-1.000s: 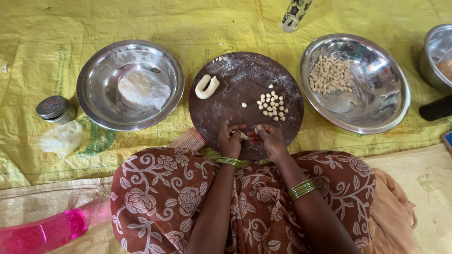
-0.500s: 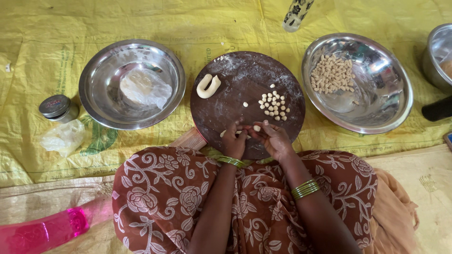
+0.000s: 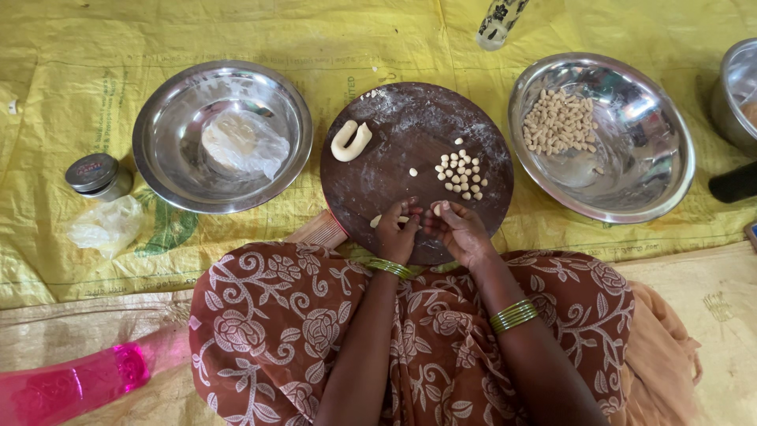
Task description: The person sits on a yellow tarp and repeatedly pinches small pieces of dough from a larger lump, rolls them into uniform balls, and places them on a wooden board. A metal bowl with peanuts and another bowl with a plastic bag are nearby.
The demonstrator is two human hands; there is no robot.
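- Head view: the left hand [image 3: 397, 233] and right hand [image 3: 457, 231] meet over the near edge of a round dark board [image 3: 416, 162], fingertips close together.
- The left hand pinches the end of a thin dough strip [image 3: 388, 220] that lies on the board; the right hand pinches a small dough bit [image 3: 437, 210] between thumb and fingertips. Both are grasping, neither clenched into a fist.
- Holding the strip low on the board likely keeps it steady while bits come off its end.
- A pile of pellets [image 3: 462, 173] sits right of the board's centre, one stray pellet [image 3: 412, 171] just left of it, and a curled dough rope [image 3: 350, 142] lies at the upper left, apart from the hands. Flour dusts the board, probably against sticking.
- The right bowl [image 3: 670, 158] holds many pellets on its far side, within the right hand's reach.
- The left bowl [image 3: 162, 162] holds a dough lump wrapped in clear plastic, likely so it stays moist.
- Left of that bowl stands a small round tin [image 3: 97, 175] with a dark label on its lid; a crumpled clear bag [image 3: 106, 226] lies just in front of it.
- All rests on a yellow sheet [image 3: 95, 47] with faint green print near the left bowl.
- A pink bottle [image 3: 71, 388] lies at the lower left; a patterned bottle [image 3: 498, 22] pokes in at the top edge.
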